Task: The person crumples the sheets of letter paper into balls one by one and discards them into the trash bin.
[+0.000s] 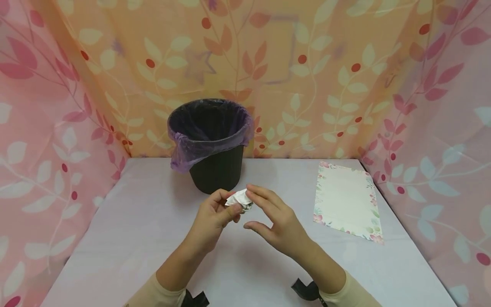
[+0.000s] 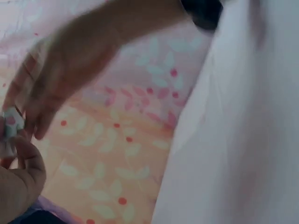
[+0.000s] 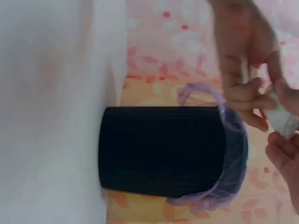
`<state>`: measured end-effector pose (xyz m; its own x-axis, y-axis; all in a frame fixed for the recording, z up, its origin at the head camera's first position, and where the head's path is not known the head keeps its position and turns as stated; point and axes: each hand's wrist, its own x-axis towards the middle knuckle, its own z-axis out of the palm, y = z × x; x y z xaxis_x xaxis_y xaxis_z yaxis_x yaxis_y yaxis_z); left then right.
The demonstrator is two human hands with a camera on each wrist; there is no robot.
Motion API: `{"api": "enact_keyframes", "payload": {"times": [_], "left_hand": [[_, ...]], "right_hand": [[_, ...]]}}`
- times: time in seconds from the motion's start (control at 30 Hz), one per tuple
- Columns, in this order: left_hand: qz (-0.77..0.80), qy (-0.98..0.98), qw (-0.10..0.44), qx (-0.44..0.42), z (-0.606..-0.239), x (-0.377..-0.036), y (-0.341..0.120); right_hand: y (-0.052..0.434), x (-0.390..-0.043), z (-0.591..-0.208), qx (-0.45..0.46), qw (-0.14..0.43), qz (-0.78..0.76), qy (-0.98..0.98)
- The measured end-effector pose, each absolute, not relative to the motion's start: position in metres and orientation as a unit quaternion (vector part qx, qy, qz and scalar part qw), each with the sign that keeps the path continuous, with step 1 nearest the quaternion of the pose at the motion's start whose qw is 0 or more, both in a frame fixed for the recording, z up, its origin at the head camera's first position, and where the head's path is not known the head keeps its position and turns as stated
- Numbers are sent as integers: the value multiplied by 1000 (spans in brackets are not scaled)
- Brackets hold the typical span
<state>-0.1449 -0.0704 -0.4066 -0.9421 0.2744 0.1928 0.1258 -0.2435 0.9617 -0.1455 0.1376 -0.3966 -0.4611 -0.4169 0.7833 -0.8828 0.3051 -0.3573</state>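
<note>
1. The left hand pinches a crumpled paper ball between its thumb and curled fingers; the ball is held above the table, near the middle, so it does not rest on anything
2. The right hand is mostly open, its fingers are stretched toward the left and the fingertips touch the right side of the ball; it seems to steady or press the paper, not to grip it
3. In the right wrist view the paper ball shows white between the fingers of both hands, with the bin behind it
4. The black waste bin stands upright just behind the hands, on the far side of the table; a purple bag lines it and is folded over the rim, so the mouth is open upward
5. A flat sheet of paper with flower border lies on the right side of the table, well apart from the hands, nothing touches it
6. Curtains with leaf pattern close the table on the left, far and right sides
</note>
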Motion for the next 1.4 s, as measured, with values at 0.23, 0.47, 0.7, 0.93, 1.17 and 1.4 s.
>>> {"api": "enact_keyframes", "payload": {"times": [0.23, 0.47, 0.7, 0.93, 1.17, 1.4], "left_hand": [[779, 599, 102, 154, -402, -143, -69], [751, 631, 63, 183, -404, -138, -68], [716, 661, -36, 222, -404, -127, -63], [667, 660, 6, 345, -398, -139, -77], [728, 596, 140, 308, -398, -147, -85], [721, 649, 51, 235, -406, -139, -70]], "right_hand": [[139, -150, -399, 410, 301, 417, -753], [143, -145, -402, 387, 265, 451, -759], [135, -140, -403, 386, 280, 507, -718], [151, -149, -398, 314, 51, 690, -650], [161, -158, -401, 344, -65, 713, -607], [150, -143, -396, 314, 99, 588, -739]]}}
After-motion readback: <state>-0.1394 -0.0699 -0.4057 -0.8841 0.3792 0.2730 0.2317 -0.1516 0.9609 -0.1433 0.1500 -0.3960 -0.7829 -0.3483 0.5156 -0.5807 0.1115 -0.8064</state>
